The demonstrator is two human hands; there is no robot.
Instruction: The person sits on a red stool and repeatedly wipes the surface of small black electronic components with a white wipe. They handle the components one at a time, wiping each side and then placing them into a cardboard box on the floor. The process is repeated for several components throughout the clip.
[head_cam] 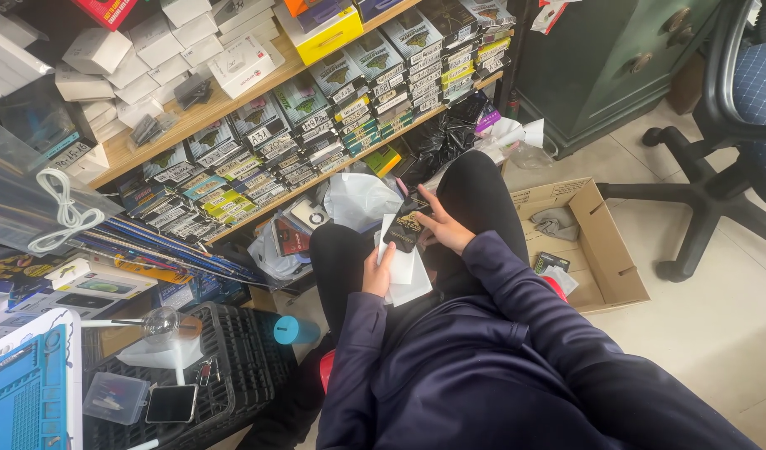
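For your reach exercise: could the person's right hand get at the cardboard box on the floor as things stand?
Probably yes: the right hand holds a dark packet, but the cardboard box lies open beside the right leg with nothing between.

shelves (258,125) ahead, cardboard box (604,250) right of knees, crate (233,367) left, office chair (725,125) far right

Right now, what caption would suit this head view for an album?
Seated person's left hand and right hand hold a small black packet over white envelopes.

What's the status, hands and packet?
Left hand holds white sleeves on lap. Right hand grips black packet over them. Nothing in the way.
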